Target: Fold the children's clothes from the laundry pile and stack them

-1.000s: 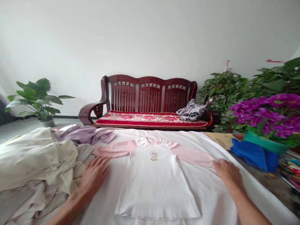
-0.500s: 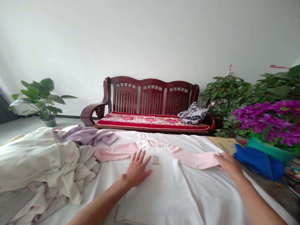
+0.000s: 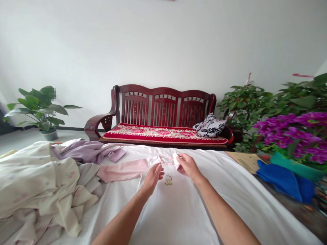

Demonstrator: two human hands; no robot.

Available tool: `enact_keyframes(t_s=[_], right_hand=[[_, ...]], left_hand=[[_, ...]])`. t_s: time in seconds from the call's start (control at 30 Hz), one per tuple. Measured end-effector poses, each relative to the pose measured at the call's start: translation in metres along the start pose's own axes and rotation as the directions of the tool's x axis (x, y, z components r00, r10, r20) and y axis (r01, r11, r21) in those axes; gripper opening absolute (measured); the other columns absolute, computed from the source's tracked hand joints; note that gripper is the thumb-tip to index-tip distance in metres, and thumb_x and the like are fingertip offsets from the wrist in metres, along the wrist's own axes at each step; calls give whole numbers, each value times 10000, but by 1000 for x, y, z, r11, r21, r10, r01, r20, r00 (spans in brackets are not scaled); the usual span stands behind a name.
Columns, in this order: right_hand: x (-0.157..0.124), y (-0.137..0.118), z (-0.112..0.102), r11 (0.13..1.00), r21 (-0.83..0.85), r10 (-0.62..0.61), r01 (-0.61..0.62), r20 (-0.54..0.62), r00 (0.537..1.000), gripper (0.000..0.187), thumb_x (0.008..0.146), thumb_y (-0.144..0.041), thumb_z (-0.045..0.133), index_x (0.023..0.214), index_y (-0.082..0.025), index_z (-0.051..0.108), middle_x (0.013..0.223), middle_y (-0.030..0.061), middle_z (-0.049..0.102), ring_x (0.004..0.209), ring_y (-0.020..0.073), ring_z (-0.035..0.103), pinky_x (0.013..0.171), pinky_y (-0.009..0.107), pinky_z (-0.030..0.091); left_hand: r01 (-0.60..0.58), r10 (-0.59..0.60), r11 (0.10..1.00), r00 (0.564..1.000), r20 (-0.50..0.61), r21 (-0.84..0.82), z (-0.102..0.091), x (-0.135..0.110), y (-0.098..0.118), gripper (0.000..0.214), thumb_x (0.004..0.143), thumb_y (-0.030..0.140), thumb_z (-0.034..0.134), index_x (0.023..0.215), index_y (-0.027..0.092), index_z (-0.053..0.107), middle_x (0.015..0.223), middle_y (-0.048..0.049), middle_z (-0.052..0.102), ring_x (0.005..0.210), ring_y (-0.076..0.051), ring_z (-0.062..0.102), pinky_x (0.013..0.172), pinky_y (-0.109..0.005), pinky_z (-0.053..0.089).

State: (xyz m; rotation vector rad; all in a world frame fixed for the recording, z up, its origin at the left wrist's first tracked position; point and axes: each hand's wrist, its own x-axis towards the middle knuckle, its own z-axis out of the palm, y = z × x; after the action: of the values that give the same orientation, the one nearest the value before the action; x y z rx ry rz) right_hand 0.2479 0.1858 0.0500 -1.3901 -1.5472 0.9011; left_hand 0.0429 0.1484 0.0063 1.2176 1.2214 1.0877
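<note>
A small white shirt (image 3: 166, 197) with pink sleeves and a gold chest print lies flat on the white sheet (image 3: 245, 200) in front of me. My left hand (image 3: 152, 176) lies flat on its chest, fingers stretched out, left of the print. My right hand (image 3: 186, 164) pinches the pink right sleeve cuff, which is folded inward to just below the collar. The left pink sleeve (image 3: 122, 170) still stretches out to the left.
A heap of cream and lilac garments (image 3: 48, 180) lies at the left. A blue cloth (image 3: 281, 180), a green pot with purple flowers (image 3: 298, 136) and leafy plants stand at the right. A red wooden bench (image 3: 163, 119) faces me beyond the sheet.
My right hand has carried the right sleeve inward from the far right to the collar. My left hand moved from beside the left sleeve onto the shirt's chest.
</note>
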Motion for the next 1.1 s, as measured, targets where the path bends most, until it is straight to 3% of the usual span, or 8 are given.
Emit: enact_keyframes(t_s=[0.1, 0.23, 0.33, 0.43, 0.57, 0.87, 1.0, 1.1], right_hand=[[-4, 17, -3, 993, 121, 8, -13, 45, 999, 487, 831, -587, 560, 1097, -201, 692, 984, 84, 769, 829, 233, 716, 701, 328, 546], [-5, 66, -51, 994, -11, 100, -109, -318, 943, 501, 830, -535, 478, 1108, -172, 681, 1013, 123, 766, 862, 245, 716, 719, 341, 549], [-3, 99, -79, 985, -83, 114, -151, -348, 931, 476, 800, -451, 450, 1093, -157, 682, 1037, 144, 760, 838, 264, 716, 729, 385, 557], [6, 115, -86, 977, -174, 70, -125, -293, 954, 376, 769, -363, 483, 1010, -185, 709, 1068, 117, 763, 938, 263, 713, 856, 400, 549], [24, 114, -81, 951, -304, -10, -56, -210, 978, 350, 787, -255, 500, 1060, -216, 715, 1218, 72, 725, 1181, 220, 635, 1040, 358, 458], [21, 96, -48, 805, -576, 14, -144, -224, 975, 361, 913, -370, 475, 1163, -257, 710, 1246, 77, 691, 1219, 270, 575, 1057, 382, 395], [13, 84, -43, 760, -594, 113, -263, -278, 954, 438, 933, -453, 420, 1235, -244, 659, 1214, 115, 699, 1142, 304, 621, 930, 411, 460], [7, 76, -42, 742, -602, 196, -294, -225, 955, 485, 900, -551, 470, 1251, -255, 629, 1143, 106, 730, 1026, 308, 676, 826, 398, 478]], left_hand=[[172, -169, 957, 985, 32, -233, 7, 12, 4, 577, 929, 614, 487, 1253, 149, 599, 1180, -165, 687, 997, -240, 693, 825, -342, 571], [175, -175, 984, 981, -84, -8, 14, 33, 1, 522, 852, 630, 575, 1043, 156, 679, 955, -107, 719, 895, -243, 678, 695, -316, 562], [165, -142, 980, 973, -182, 116, 20, 52, -2, 383, 801, 496, 668, 950, 144, 691, 832, -100, 715, 806, -236, 678, 650, -305, 533], [122, -76, 975, 968, -239, 185, 24, 65, -3, 250, 751, 360, 700, 886, 149, 704, 775, -84, 712, 768, -232, 683, 643, -289, 506], [50, 49, 955, 945, -322, 292, 16, 67, -1, 262, 825, 337, 591, 991, 171, 705, 889, -72, 739, 871, -233, 688, 715, -279, 492], [102, 105, 796, 948, -302, 597, -16, 50, -10, 311, 891, 188, 490, 1175, 210, 614, 965, -114, 741, 975, -292, 686, 831, -361, 454], [60, 158, 706, 958, -239, 705, -14, 46, -13, 365, 951, 177, 398, 1287, 207, 537, 1047, -117, 733, 1019, -274, 684, 833, -344, 451], [18, 208, 693, 952, -224, 721, -14, 46, -16, 374, 956, 172, 372, 1293, 198, 532, 1088, -132, 724, 1023, -279, 680, 810, -343, 450]])
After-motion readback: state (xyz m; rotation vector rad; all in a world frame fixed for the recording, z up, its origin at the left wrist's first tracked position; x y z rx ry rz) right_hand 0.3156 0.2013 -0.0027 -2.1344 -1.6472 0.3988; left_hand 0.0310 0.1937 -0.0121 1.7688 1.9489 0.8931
